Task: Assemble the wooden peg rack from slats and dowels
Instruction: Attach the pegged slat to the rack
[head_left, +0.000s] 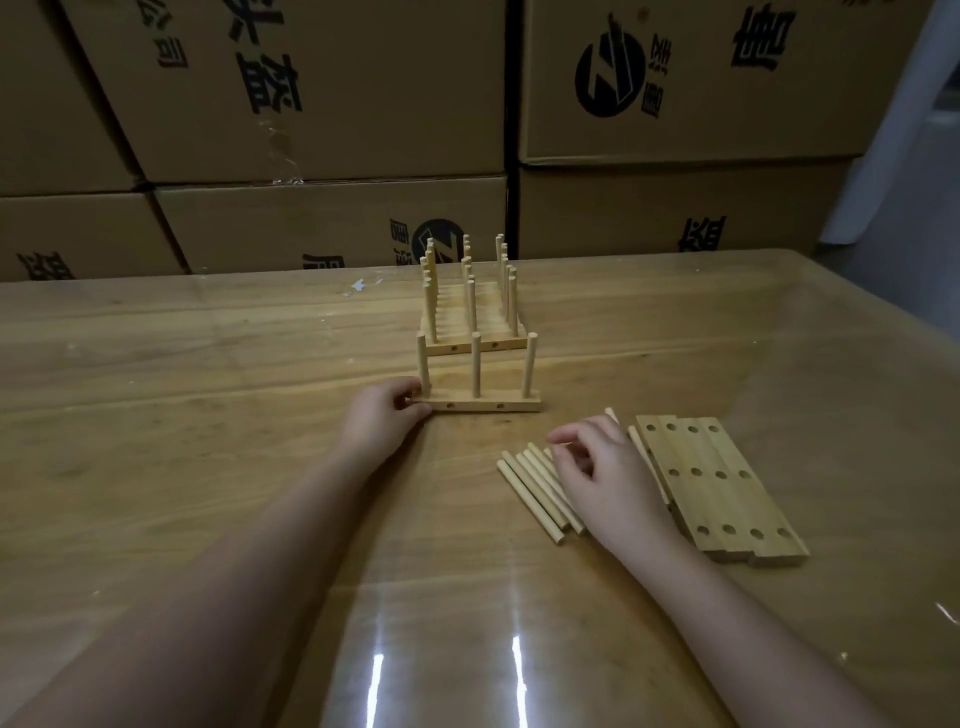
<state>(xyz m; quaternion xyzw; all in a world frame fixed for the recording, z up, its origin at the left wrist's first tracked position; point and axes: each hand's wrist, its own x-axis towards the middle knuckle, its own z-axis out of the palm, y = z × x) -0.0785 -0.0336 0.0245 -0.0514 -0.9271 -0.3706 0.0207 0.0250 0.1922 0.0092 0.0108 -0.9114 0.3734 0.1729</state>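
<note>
A wooden slat (483, 404) with three upright dowels stands on the table near the middle. My left hand (382, 415) grips its left end, fingers curled round it. Behind it sits a group of finished slats with several upright dowels (470, 312). To the right lie several loose dowels (535, 488) side by side. My right hand (597, 467) is over them, its fingers curled and pinching at one dowel. Further right lies a flat stack of drilled slats (722, 488), each with three holes.
The wooden table (208, 415) has a glossy clear cover with light glare near the front. Stacked cardboard boxes (311, 104) form a wall just behind the table's far edge. A pale upright surface (893, 156) shows at the far right.
</note>
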